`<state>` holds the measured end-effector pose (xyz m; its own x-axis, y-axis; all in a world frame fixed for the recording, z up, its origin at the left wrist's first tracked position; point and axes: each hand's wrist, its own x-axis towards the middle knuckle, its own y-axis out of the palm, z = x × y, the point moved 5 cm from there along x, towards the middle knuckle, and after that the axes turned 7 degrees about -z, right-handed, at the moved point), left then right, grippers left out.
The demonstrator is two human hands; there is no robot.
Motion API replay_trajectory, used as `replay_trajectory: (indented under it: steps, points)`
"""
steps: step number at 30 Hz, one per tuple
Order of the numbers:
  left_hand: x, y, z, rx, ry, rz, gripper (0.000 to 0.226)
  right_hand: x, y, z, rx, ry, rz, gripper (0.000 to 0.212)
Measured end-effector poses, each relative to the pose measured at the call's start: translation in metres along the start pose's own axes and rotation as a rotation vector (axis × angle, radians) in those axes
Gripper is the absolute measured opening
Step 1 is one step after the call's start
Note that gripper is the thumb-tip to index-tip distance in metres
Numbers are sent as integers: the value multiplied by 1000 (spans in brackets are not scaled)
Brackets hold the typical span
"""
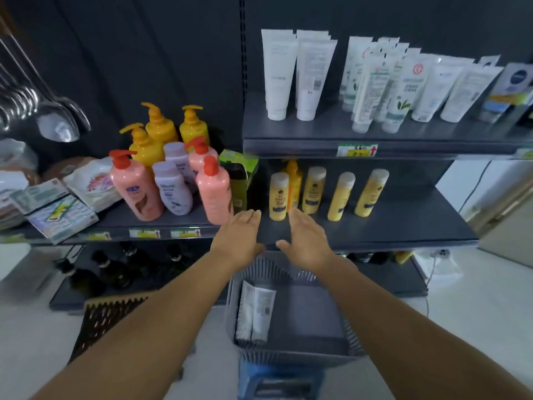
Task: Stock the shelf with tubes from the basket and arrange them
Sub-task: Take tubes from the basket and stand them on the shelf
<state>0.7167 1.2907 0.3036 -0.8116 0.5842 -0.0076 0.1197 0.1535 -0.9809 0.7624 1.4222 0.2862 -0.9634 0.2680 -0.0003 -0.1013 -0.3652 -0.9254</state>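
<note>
Head view | left hand (238,241) and right hand (307,243) empty, fingers straight, together (over shelf edge) | tubes (255,310) flat in basket (331,350), 6 o'clock | shelf (375,226) at 12 o'clock

Dark back panel (144,53), pale glossy floor (476,327), white wall (461,183)

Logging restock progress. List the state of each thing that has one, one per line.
Left hand: open, empty, over the shelf edge.
Right hand: open, empty, beside the left.
Basket: below the hands, two tubes lying at its left side.
White tubes: upright on caps, top shelf.
Yellow bottles: upright, middle shelf.
Pump bottles: upright, capped.
</note>
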Motion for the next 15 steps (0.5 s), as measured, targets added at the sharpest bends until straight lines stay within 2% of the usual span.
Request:
replay_trajectory:
  steps: [15]
  points:
    - [-13,195,25,-17,-189,365,85,-24,166,-75,15,183,388,87]
